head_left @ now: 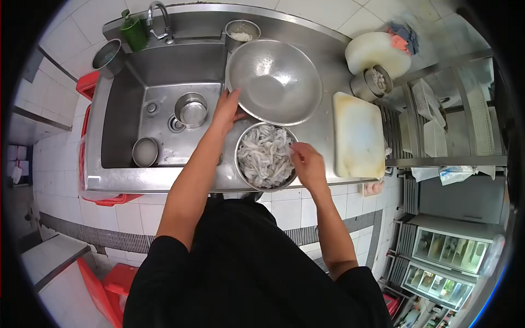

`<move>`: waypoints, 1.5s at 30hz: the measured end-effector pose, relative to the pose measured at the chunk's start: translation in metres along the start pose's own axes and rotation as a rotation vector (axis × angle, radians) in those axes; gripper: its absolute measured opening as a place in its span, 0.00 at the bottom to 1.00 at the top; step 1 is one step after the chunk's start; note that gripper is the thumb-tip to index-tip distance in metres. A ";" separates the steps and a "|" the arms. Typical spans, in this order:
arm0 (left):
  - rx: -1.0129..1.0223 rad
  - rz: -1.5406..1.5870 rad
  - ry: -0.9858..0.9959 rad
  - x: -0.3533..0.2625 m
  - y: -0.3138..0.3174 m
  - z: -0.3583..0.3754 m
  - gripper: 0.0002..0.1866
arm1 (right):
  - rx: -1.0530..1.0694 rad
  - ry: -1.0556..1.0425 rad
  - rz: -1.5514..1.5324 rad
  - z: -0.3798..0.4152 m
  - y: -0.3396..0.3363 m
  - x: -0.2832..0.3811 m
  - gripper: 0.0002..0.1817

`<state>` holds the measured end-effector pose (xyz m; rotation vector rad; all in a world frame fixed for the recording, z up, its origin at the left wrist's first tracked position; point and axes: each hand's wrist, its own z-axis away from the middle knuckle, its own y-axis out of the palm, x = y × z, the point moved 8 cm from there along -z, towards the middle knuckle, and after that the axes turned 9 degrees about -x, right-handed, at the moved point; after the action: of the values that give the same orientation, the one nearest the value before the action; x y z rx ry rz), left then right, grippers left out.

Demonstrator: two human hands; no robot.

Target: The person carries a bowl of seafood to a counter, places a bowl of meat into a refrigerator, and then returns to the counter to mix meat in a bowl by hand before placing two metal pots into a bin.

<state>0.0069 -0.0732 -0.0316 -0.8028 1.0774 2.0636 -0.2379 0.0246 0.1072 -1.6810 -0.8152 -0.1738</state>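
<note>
A large, shallow steel bowl [262, 82] stands on the counter with water drops inside. My left hand [225, 111] is closed on its left rim, thumb on top and some fingers out of sight below. Just in front of it, a smaller round steel bowl [238, 169] is filled with pale grey-white strips of raw seafood [265, 156], which look like squid or peeled shrimp. At this bowl's right rim my right hand [309, 165] is closed, with its fingertips over the edge and partly hidden.
Left is a steel sink [123, 115] with a pot [191, 111] and a small bowl [145, 152] inside, below a faucet [159, 22]. A green bottle [134, 31] stands behind. On the right lie a cutting board [359, 136] and a filled pot [365, 86], near a rack [437, 161].
</note>
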 end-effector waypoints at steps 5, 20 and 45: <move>-0.135 -0.109 0.129 0.013 -0.048 0.052 0.27 | 0.073 0.183 -0.093 0.016 0.014 -0.015 0.11; -0.008 -0.277 0.183 0.077 -0.083 0.167 0.13 | -0.437 0.648 -0.775 -0.017 -0.010 -0.084 0.13; -0.448 -0.295 0.629 -0.050 -0.125 0.148 0.18 | -1.380 1.131 -0.669 0.416 -0.115 -0.286 0.09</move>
<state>0.1025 0.0951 0.0202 -1.8060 0.7266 1.8528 -0.6468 0.2884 -0.0705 -1.9054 -0.2409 -2.3214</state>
